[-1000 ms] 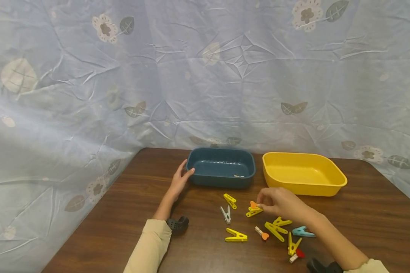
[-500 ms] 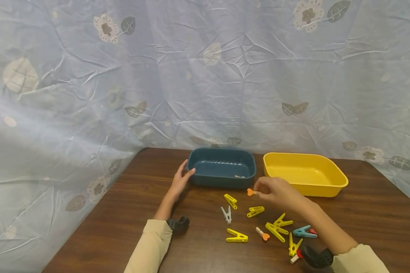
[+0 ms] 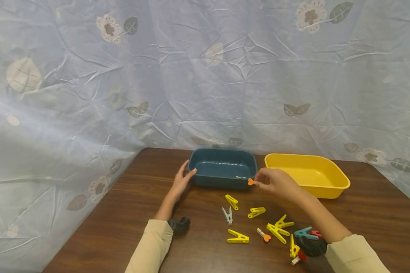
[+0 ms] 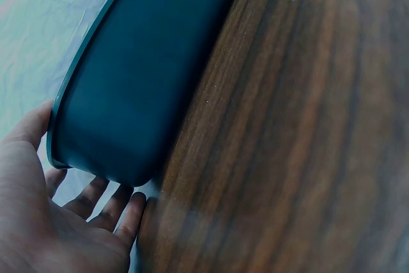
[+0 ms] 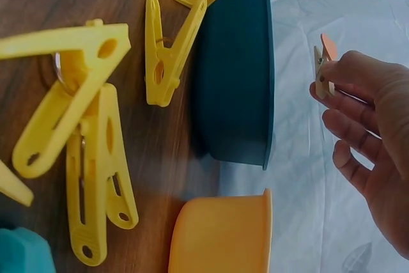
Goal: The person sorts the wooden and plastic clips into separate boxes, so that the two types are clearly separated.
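Note:
My right hand (image 3: 276,184) pinches a small wooden clothespin with an orange heart (image 3: 251,182) between thumb and fingertips, above the table by the blue bin's front right corner. In the right wrist view the clothespin (image 5: 319,68) sticks out past the fingertips. The dark blue bin (image 3: 218,182) stands at the back, with a small pale piece (image 3: 240,177) inside on the right. My left hand (image 3: 181,182) rests against its left end. In the left wrist view, the left thumb touches the rim and the fingers lie spread beside the end wall (image 4: 115,151).
A yellow bin (image 3: 314,192) stands right of the blue one. In front lie several yellow clothespins (image 3: 238,237), a grey one (image 3: 227,216), a light blue one (image 3: 304,232) and a wooden one with an orange heart (image 3: 264,235). A red-heart clothespin (image 3: 298,258) lies near my right wrist.
My right hand has lifted the orange-heart clothespin off a yellow clothespin and carried it up and away toward the blue bin's right corner. My left hand keeps its place.

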